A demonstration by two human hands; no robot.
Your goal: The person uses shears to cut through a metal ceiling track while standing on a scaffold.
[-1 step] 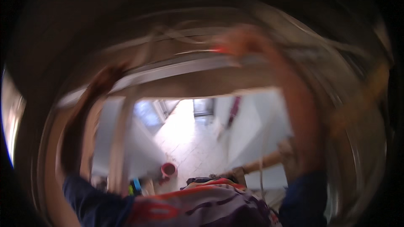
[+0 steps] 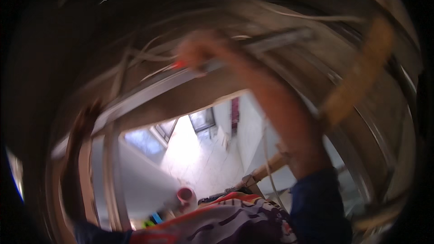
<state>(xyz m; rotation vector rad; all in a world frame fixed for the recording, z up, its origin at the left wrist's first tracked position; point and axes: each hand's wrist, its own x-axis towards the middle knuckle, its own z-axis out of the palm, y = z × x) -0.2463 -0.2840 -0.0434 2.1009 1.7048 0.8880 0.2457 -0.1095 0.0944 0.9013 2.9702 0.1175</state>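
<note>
Overhead, my right hand [image 2: 196, 52] is closed around a small red-handled tool [image 2: 179, 64], blurred, with a thin light line, perhaps its shaft, running leftward from it. The hand is close beside a long pale metal channel [image 2: 149, 91] and some loose whitish cables [image 2: 149, 55]. My left hand [image 2: 90, 113] is raised at the left end of that channel, touching or very near it; motion blur and shadow hide how its fingers are set.
Wooden battens [image 2: 359, 72] and bamboo poles [image 2: 266, 169] frame the opening around me. Below are a tiled floor [image 2: 212, 160], pale walls [image 2: 248, 140], a red bucket [image 2: 184, 194] and small coloured items [image 2: 153, 219]. A white cable [image 2: 266, 162] hangs at the right.
The view has turned and the framework now looks more tilted. My right hand with the red-handled tool appears farther left, and my left hand lower in the picture.
</note>
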